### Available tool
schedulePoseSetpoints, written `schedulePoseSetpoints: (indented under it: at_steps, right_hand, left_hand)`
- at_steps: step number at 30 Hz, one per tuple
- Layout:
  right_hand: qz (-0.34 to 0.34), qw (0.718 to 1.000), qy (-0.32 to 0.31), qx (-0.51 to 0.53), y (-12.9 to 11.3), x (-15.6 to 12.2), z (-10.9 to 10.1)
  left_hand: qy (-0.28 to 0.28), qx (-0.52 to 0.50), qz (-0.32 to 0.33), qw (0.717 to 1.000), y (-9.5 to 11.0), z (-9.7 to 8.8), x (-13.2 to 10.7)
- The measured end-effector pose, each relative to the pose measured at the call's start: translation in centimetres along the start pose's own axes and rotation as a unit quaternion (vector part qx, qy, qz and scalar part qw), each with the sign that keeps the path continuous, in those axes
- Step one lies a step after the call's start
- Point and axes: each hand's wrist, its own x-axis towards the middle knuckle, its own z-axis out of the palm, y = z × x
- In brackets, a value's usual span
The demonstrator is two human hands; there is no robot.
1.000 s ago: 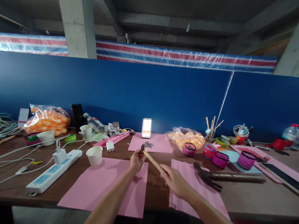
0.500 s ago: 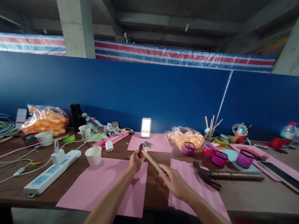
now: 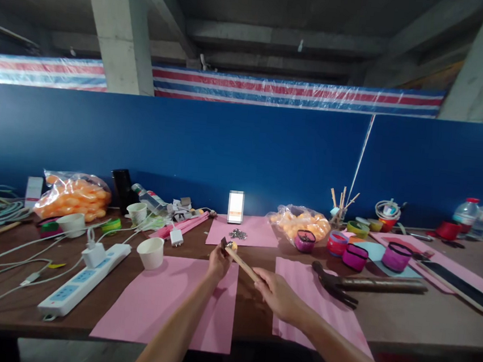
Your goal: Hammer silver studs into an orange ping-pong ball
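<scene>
My right hand (image 3: 277,292) grips the wooden handle of a small hammer (image 3: 240,259), whose metal head sits just above my left hand. My left hand (image 3: 219,261) is pinched shut on a small orange object at the far edge of a pink paper sheet (image 3: 161,304); what it is I cannot make out. A little pile of small metal pieces (image 3: 238,234) lies on a second pink sheet (image 3: 258,231) just beyond the hammer head.
A bigger claw hammer (image 3: 363,284) lies to the right. A white paper cup (image 3: 151,252) and a power strip (image 3: 82,279) with cables sit to the left. Bags of orange balls (image 3: 73,193) (image 3: 301,221), coloured tape rolls (image 3: 356,257), a lit phone (image 3: 236,206) and bottles line the blue partition.
The hammer head has dropped slightly toward my left hand's fingertips. Both hands otherwise stay in place.
</scene>
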Motion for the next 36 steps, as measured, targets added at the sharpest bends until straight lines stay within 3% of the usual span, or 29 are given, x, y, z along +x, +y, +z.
schedulePoseSetpoints:
  at_steps: [3, 6, 12, 18, 20, 23, 29, 36]
  right_hand:
    - [-0.005, 1.000, 0.011, 0.006, -0.2, 0.0, -0.1]
    - [-0.003, 1.000, 0.016, 0.004, -0.2, 0.0, -0.2]
    - [-0.010, 0.999, 0.004, 0.030, 0.1, 0.3, -0.6]
    - [-0.016, 0.995, 0.100, -0.017, 2.4, 2.2, -2.0]
    - [0.007, 0.989, 0.125, -0.077, 4.1, 3.2, -2.5]
    - [0.099, 0.969, 0.128, -0.186, 6.5, 4.4, -3.0]
    - [0.167, 0.949, 0.136, -0.230, 9.7, 5.4, -3.8]
    - [0.191, 0.936, 0.127, -0.266, 10.8, 5.1, -3.4]
  left_hand:
    - [-0.053, 0.031, -0.026, 0.998, 0.0, -0.2, 0.0]
    - [-0.068, 0.053, -0.035, 0.996, 0.1, -0.5, -0.1]
    - [-0.066, 0.074, -0.007, 0.995, 0.7, -0.8, -0.5]
    - [-0.029, 0.067, 0.034, 0.997, 1.3, -1.1, -0.8]
    - [-0.025, 0.067, 0.042, 0.997, 1.3, -1.1, -0.7]
    - [-0.024, 0.065, 0.054, 0.996, 1.3, -1.1, -0.7]
    - [-0.029, 0.059, 0.056, 0.996, 1.3, -1.2, -0.6]
    - [-0.028, 0.064, 0.057, 0.996, 1.0, -1.1, -0.6]
